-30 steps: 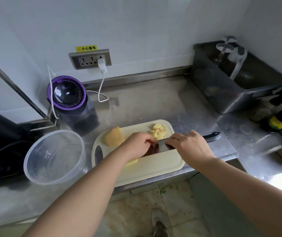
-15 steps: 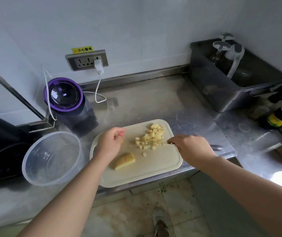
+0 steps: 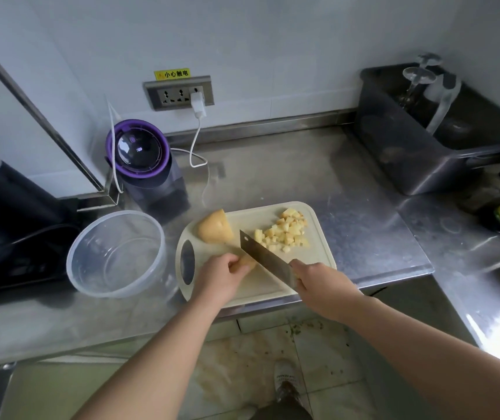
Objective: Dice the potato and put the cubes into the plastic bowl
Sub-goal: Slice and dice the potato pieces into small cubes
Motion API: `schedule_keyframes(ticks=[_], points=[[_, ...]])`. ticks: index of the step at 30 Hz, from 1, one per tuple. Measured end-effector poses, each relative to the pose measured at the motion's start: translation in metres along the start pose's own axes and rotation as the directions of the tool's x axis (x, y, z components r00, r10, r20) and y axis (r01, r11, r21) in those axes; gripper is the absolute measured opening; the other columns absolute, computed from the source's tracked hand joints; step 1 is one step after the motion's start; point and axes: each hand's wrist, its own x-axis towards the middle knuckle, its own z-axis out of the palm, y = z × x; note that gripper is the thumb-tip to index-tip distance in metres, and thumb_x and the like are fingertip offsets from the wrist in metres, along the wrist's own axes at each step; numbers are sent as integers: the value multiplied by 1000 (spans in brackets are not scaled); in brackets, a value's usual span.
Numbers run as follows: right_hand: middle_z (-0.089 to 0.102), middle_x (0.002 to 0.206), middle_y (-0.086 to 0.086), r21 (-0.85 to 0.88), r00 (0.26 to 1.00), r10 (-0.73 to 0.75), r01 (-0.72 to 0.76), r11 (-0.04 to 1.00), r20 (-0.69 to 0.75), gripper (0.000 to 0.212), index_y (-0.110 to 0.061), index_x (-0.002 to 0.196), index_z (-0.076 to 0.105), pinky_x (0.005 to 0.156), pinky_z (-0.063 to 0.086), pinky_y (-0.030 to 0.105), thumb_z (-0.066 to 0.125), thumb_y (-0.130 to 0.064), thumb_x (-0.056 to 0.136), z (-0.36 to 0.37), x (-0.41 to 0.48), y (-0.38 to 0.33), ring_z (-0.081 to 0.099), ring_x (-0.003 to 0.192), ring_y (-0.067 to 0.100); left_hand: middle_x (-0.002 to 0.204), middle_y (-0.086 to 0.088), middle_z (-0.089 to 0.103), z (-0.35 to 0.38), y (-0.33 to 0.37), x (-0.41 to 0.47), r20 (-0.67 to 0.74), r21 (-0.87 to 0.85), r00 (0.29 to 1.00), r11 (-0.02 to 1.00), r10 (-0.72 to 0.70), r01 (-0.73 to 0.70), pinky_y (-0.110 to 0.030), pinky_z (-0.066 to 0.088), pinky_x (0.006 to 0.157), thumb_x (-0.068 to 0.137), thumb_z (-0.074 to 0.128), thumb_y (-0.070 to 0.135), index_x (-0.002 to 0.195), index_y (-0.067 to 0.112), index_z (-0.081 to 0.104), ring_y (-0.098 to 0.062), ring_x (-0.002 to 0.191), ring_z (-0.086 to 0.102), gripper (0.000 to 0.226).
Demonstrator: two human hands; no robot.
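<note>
Hands work at a cream cutting board (image 3: 318, 256) on a steel counter (image 3: 363, 222), seen from our own head looking down. Our left hand (image 3: 224, 277) curls its fingers over a small potato piece (image 3: 247, 262) near the board's front left, pinning it down; only its yellow tip shows past the fingers. Our right hand (image 3: 318, 283) is wrapped round the handle of a cleaver (image 3: 265, 259), whose broad blade angles away toward the far left, its edge just beside the pinned piece. A larger uncut potato chunk (image 3: 214, 227) sits at the board's far left corner, and a pile of potato cubes (image 3: 285, 231) lies at the far right, apart from both hands. The clear plastic bowl (image 3: 91, 268) stands just left of the board, and we see no cubes in it. We judge the step to be cutting, about midway. Next the blade should come down through the pinned piece in even cuts, with the fingertips tucked back from the edge. The chunk then needs dicing before the cubes go over to the bowl.
</note>
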Motion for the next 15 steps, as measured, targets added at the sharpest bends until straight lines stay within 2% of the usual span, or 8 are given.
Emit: schedule_keyframes(ticks=[5,10,13,15], points=[[44,70,0,-26,994,90,-92,995,-66,15,-21,100,32,48,34,27,33,-6,98,-2,3,10,47,59,19,116,0,66,6,3,1,-66,-55,998,998,-6,2,-27,45,84,94,57,37,123,13,62,-18,105,60,38],[46,68,-2,-40,995,34,-38,998,-92,20,-19,117,38,52,40,32,33,-11,100,-5,1,6,50,59,20,115,4,67,10,0,3,-57,-144,998,989,-41,32,-31,50,88,92,58,41,122,16,64,-16,104,61,39],[45,67,-2,-57,993,-7,0,998,-118,24,-19,123,38,49,38,31,33,-13,100,-10,-3,0,49,56,21,104,6,69,10,0,6,-37,-160,998,986,-51,44,-34,52,84,90,58,48,111,20,68,-16,96,63,36],[44,67,-1,-61,993,-18,10,998,-119,25,-19,124,37,46,34,29,33,-13,100,-14,-5,-3,46,53,19,105,5,69,11,0,8,-32,-164,998,985,-55,50,-33,51,84,91,59,46,110,19,68,-17,98,63,34]])
